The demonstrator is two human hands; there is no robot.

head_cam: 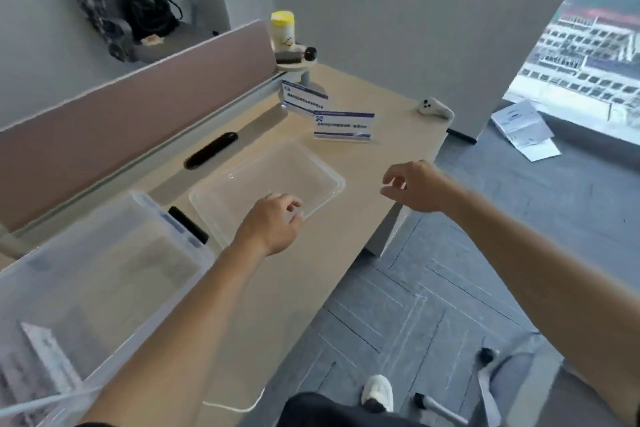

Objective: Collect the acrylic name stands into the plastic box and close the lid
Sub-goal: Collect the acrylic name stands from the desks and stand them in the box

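Left grip (273,222) and right grip (412,187) empty, loose; 2 name stands (344,125) well beyond

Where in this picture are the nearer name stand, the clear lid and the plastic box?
Nearer name stand (344,124): head view, on its printed front.
Clear lid (277,170): head view, on its flat middle.
Plastic box (121,274): head view, on its clear side wall.

open bench (391,149) lies between the right hand (414,187) and the nearer name stand (344,125); the flat lid (249,184) sits to its left, the partition (121,121) behind.
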